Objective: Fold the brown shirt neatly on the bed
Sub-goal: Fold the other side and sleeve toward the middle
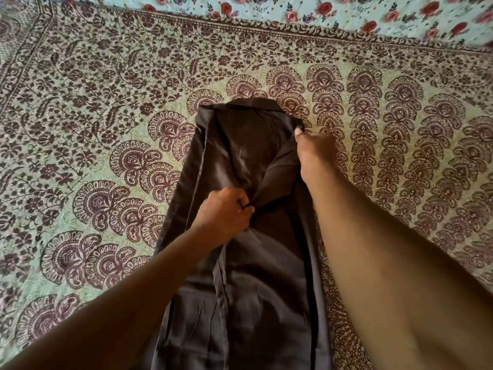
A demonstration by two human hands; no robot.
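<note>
Both hands grip a brown shirt laid lengthwise on the bed.

The brown shirt lies in a long narrow strip on the patterned bedspread, collar end farthest away. The left hand bunches fabric at the shirt's middle; the right hand pinches its upper right edge near the collar. A floral sheet borders the far side.

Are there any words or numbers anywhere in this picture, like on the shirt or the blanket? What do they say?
None: no words, numbers, labels or brand names can be read anywhere.
The brown shirt, gripped by the left hand and the right hand, shows plain cloth with no visible tag.
The green bedspread has only leaf and fan patterns.
The blue sheet beyond it has only flowers.
</note>
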